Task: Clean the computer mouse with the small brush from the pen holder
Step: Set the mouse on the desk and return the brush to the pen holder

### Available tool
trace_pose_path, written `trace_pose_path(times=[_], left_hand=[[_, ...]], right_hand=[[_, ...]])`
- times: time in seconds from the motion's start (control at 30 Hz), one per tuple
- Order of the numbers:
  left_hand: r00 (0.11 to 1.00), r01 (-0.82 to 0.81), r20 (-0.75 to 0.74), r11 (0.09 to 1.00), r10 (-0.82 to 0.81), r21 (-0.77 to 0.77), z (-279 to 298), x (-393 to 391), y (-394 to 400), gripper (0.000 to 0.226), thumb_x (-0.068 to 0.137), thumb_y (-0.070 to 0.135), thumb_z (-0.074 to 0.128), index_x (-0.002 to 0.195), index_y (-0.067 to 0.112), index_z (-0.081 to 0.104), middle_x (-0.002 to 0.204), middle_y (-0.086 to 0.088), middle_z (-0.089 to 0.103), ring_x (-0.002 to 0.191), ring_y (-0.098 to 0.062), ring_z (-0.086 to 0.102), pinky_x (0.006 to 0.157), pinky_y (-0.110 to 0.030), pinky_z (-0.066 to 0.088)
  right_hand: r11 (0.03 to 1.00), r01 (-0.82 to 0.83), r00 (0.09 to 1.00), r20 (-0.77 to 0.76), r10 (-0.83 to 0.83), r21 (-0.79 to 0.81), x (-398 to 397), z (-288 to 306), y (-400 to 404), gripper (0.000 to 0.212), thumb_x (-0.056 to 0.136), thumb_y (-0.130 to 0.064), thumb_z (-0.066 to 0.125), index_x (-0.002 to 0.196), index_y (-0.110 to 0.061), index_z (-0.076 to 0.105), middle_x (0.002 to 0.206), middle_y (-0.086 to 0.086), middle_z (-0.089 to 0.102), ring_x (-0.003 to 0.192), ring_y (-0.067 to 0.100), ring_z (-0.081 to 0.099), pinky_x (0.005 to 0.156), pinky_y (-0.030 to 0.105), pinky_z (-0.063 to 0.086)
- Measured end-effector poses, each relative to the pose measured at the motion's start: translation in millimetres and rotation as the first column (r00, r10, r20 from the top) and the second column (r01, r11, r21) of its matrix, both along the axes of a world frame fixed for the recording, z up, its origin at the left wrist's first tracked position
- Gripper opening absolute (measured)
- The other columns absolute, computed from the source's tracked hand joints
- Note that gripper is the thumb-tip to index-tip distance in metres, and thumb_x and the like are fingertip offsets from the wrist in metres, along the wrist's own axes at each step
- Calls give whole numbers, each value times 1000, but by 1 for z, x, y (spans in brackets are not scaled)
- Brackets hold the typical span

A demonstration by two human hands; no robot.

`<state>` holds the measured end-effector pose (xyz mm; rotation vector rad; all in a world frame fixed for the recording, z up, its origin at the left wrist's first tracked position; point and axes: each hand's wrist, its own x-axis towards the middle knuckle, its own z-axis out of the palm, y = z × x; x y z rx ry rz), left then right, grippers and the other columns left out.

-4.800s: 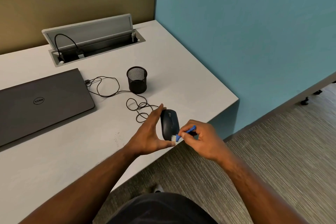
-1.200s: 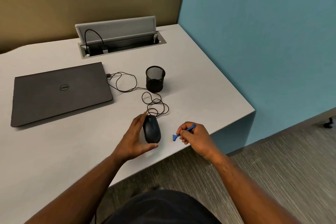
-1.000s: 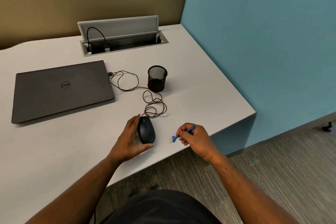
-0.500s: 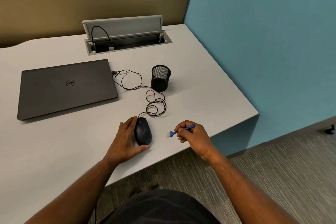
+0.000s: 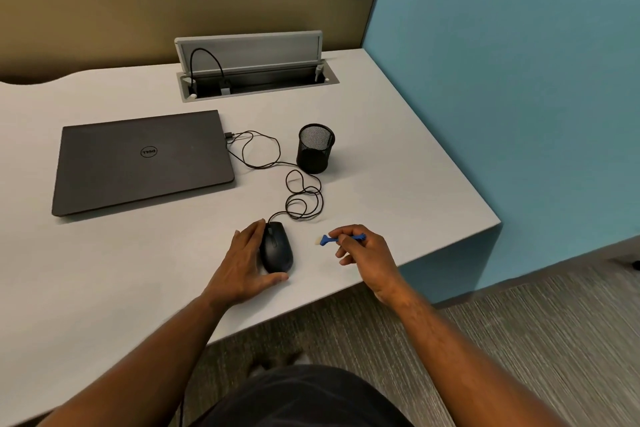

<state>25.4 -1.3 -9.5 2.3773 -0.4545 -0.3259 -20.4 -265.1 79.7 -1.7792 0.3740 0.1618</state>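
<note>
The mouse [image 5: 276, 247] sits flat on the desk [image 5: 398, 156] close to the near edge, and the left hand [image 5: 246, 263] cups it from its left side, fingers laid straight along the flank and the thumb hooked round the tail end, which looks like a brace so it won't skate under the bristles. Just to its right, apart from it, the right hand [image 5: 363, 250] pinches the little blue brush [image 5: 341, 239] between thumb and curled fingers, handle back toward the right edge, pale bristles aimed at the mouse but hanging clear of it. That low, pen-like hold suits short flicking strokes, I'd say. The cord [image 5: 301, 194] coils loosely behind the mouse and runs up to the closed laptop [image 5: 138, 163] on the left. The mesh holder [image 5: 315, 148] stands upright further back, beside the cord.
</note>
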Motion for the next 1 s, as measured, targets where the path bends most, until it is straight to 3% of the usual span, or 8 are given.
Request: trace_pose_path(times=[0.27,0.47,0.73,1.0], left_hand=[[999,-14,-30,998,15,53,1,0,-1,127,68,83,66,162,19,8,165,-2,16,149,-25,21,123,-49,25],[999,-27,-41,999,28,19,3,1,-3,129,68,85,65,162,23,3,167,3,6,151,-21,16,121,-40,27],[997,-79,20,995,80,-53,21,37,-16,104,86,71,59,162,24,5,168,4,7,154,-18,8,125,-48,19],[984,-123,121,989,133,-85,55,107,-51,94,94,52,63,162,18,9,167,-4,18,153,-20,17,124,-42,23]], right_hand=[[995,-2,999,32,5,-98,15,-8,0,15,101,-11,58,111,-13,68,108,0,73,90,13,72,78,23,61],[985,23,997,81,-9,-169,40,-10,-4,9,99,-13,62,105,-18,67,100,-4,73,92,8,73,85,27,60],[960,64,966,257,8,-271,99,11,-12,8,96,-10,65,100,-18,64,97,0,75,93,12,74,86,36,61],[913,63,945,319,75,-402,168,33,-13,16,103,-5,49,116,-13,53,118,6,71,108,23,69,96,40,58]])
